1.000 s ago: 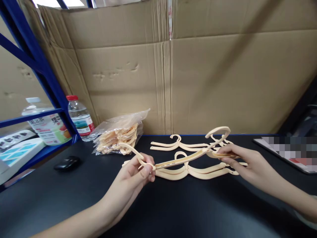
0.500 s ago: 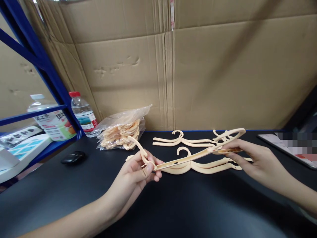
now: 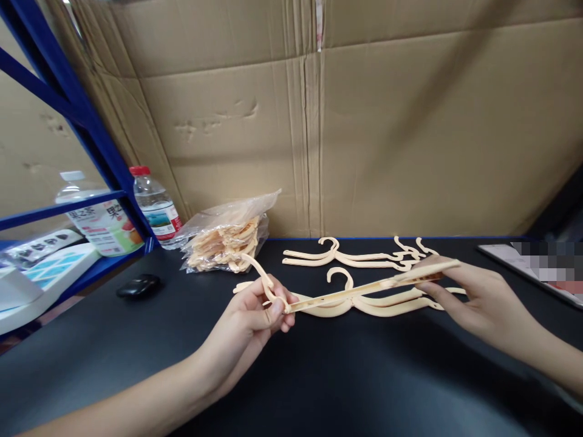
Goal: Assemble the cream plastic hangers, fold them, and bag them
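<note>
A cream plastic folding hanger (image 3: 339, 295) stretches between my two hands above the table. My left hand (image 3: 259, 309) pinches its left end, where a curved piece sticks up past the fingers. At the other end my right hand (image 3: 469, 297) grips the hanger between thumb and fingers; some of that end is hidden by the fingers. Behind and below it, another cream hanger (image 3: 387, 308) lies on the table with its hook upward, partly covered by the held one. Farther back lies one more hanger (image 3: 310, 259), with loose hook-shaped parts (image 3: 405, 247) at its right.
A clear plastic bag (image 3: 223, 243) of cream parts lies at the back. To its left stand a red-capped bottle (image 3: 157, 209), a black mouse (image 3: 139, 286) and a blue rack (image 3: 86, 115). A tablet-like device (image 3: 523, 267) lies at the right. Cardboard (image 3: 228, 145) walls the back.
The right part of the held hanger has turned, so its raised loop now looks flat and nearly in line with the rest. My left hand keeps its grip.
</note>
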`<state>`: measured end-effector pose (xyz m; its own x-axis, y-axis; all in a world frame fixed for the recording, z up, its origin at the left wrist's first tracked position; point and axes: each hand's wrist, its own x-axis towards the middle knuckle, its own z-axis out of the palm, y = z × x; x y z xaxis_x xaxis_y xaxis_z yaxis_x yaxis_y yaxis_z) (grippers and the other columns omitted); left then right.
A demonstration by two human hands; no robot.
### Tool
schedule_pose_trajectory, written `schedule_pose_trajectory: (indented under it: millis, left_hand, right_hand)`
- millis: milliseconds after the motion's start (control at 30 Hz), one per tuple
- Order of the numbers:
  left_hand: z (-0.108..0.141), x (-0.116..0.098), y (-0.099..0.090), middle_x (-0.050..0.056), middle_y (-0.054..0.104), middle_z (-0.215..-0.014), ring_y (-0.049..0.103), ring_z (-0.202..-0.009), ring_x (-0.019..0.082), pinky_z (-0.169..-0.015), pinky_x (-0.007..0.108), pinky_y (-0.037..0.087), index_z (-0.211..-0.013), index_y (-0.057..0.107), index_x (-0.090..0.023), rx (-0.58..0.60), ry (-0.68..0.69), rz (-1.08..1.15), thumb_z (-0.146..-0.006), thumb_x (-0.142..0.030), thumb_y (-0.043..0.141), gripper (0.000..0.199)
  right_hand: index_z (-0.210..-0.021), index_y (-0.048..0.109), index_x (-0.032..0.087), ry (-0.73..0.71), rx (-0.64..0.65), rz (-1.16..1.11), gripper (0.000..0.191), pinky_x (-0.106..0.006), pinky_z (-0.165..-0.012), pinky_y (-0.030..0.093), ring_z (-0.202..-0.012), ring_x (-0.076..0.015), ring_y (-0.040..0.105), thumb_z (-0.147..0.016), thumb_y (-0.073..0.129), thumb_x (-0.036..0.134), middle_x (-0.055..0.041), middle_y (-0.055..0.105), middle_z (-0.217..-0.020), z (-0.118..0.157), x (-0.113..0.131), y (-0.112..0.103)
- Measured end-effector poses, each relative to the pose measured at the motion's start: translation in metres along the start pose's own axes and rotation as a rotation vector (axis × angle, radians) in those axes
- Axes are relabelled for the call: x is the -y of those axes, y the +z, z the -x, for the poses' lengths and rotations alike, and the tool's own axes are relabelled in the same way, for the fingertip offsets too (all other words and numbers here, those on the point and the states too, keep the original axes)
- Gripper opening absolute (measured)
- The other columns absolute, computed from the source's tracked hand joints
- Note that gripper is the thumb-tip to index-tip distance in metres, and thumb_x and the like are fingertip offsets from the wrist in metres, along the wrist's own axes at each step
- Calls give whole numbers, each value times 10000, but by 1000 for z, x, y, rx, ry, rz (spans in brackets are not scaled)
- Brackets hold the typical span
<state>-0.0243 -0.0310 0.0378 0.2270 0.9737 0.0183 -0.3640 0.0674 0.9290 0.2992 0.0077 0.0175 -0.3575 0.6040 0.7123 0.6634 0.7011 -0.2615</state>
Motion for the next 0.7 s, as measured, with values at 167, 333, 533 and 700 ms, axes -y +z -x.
schedule_pose_trajectory:
  millis: [167,333,533,700]
  left_hand:
    - [0,1,-1,26,639,-786,544,-658,112,-627,211,442,-728,595,-152,-21,-11,5,-746,-182,768,177]
    - [-1,3,-3,11,618,-758,517,-645,103,-601,199,416,-725,580,-155,-53,15,-40,-753,-173,744,168]
    - [-1,3,-3,0,589,-710,495,-609,102,-562,201,388,-701,539,-157,-120,36,-63,-692,-142,749,211]
    - [-1,3,-2,-16,563,-678,456,-582,85,-540,188,367,-702,512,-160,-188,76,-92,-686,-133,726,217]
  right_hand:
    - [-960,608,333,38,-1,-4,120,-336,-638,546,-748,-226,684,-874,549,273,9,705,-895,2,0,0]
    - [-978,579,333,20,21,-34,154,-353,-666,535,-791,-233,679,-886,494,244,-6,696,-885,1,7,-1]
    - [-951,581,320,-15,-3,-46,149,-318,-623,530,-709,-200,674,-878,494,224,3,694,-834,-1,15,0]
    - [-993,591,289,-17,44,-13,143,-311,-661,537,-802,-208,683,-894,514,222,-24,709,-923,4,16,3]
